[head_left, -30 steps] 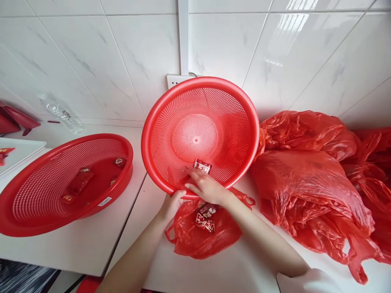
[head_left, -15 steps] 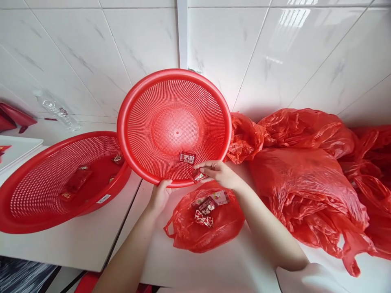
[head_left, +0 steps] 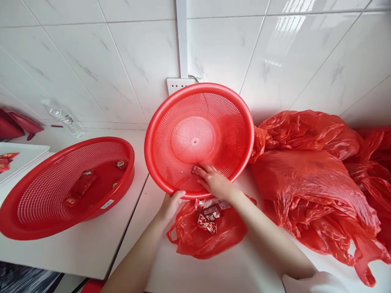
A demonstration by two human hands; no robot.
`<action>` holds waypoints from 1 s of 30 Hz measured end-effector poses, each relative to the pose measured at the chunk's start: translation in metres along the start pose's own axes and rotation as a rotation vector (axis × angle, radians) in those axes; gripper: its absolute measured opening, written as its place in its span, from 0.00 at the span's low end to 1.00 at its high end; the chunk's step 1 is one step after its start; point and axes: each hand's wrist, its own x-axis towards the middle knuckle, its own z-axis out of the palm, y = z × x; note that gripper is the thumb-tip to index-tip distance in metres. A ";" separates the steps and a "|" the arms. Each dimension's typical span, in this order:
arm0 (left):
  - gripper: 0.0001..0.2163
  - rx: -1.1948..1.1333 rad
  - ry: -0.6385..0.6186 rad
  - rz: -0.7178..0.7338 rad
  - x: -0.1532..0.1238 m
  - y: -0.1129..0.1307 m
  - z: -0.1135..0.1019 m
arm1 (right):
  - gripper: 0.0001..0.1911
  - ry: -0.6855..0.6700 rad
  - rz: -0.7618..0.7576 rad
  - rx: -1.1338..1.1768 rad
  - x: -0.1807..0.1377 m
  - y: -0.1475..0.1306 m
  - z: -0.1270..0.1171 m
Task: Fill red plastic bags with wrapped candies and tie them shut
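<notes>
A round red plastic mesh basket [head_left: 195, 136] is tilted up towards me above the table. My left hand [head_left: 171, 203] grips its lower rim, thumb over the edge. Inside the basket, near its lower wall, my right hand [head_left: 214, 181] is closed on a small wrapped candy [head_left: 197, 169], which is partly covered by the fingers. Just below the rim lies a red plastic bag [head_left: 210, 244], spread on the table. Several wrapped sweets rest on it, among them a dark red packet [head_left: 211, 211] and a red-and-white wrapped candy [head_left: 207, 224].
A second red basket [head_left: 39, 195] with several packets inside stands on the left. Filled red plastic bags [head_left: 308, 175] are piled at the right. A clear bottle [head_left: 65, 118], a white tray [head_left: 26, 160] and a wall socket strip [head_left: 177, 85] are towards the back.
The held basket has moved right and slightly down in view. My right hand has shifted from the rim deeper into the basket, and the packet seen inside it is no longer visible there.
</notes>
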 end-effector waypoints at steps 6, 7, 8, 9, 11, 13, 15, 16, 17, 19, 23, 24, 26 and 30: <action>0.15 -0.003 0.016 0.004 0.003 0.000 -0.005 | 0.21 0.012 -0.029 0.358 0.003 0.005 -0.002; 0.14 0.005 0.028 0.009 0.004 0.002 -0.007 | 0.24 0.029 -0.006 0.412 0.003 0.005 -0.005; 0.13 0.012 0.041 0.018 0.005 0.003 -0.009 | 0.27 0.031 0.018 0.464 0.003 0.005 -0.009; 0.12 0.016 0.058 0.036 0.006 0.004 -0.011 | 0.28 0.019 0.033 0.520 0.002 0.005 -0.015; 0.10 0.023 0.097 0.084 0.009 0.006 -0.015 | 0.26 -0.023 0.027 0.637 -0.001 0.006 -0.029; 0.10 0.028 0.138 0.123 0.011 0.007 -0.018 | 0.23 -0.070 0.005 0.727 -0.008 0.006 -0.046; 0.10 0.021 0.168 0.139 0.013 0.008 -0.019 | 0.22 -0.146 -0.015 0.748 -0.016 0.005 -0.063; 0.09 0.011 0.174 0.142 0.013 0.009 -0.019 | 0.22 -0.204 -0.034 0.733 -0.020 0.004 -0.071; 0.09 -0.003 0.175 0.147 0.013 0.010 -0.018 | 0.23 -0.267 -0.059 0.700 -0.024 0.003 -0.077; 0.08 -0.027 0.162 0.158 0.012 0.012 -0.015 | 0.21 -0.362 -0.115 0.586 -0.029 -0.001 -0.087; 0.06 -0.037 0.168 0.165 0.009 0.016 -0.010 | 0.21 -0.471 -0.130 0.453 -0.036 -0.008 -0.091; 0.06 -0.035 0.178 0.160 0.009 0.016 -0.010 | 0.21 -0.492 -0.128 0.448 -0.037 -0.010 -0.088; 0.04 -0.030 0.194 0.161 0.009 0.014 -0.010 | 0.18 -0.481 -0.135 0.420 -0.038 -0.014 -0.078; 0.03 -0.025 0.204 0.165 0.012 0.006 -0.012 | 0.08 -0.333 -0.080 0.191 -0.037 -0.025 -0.035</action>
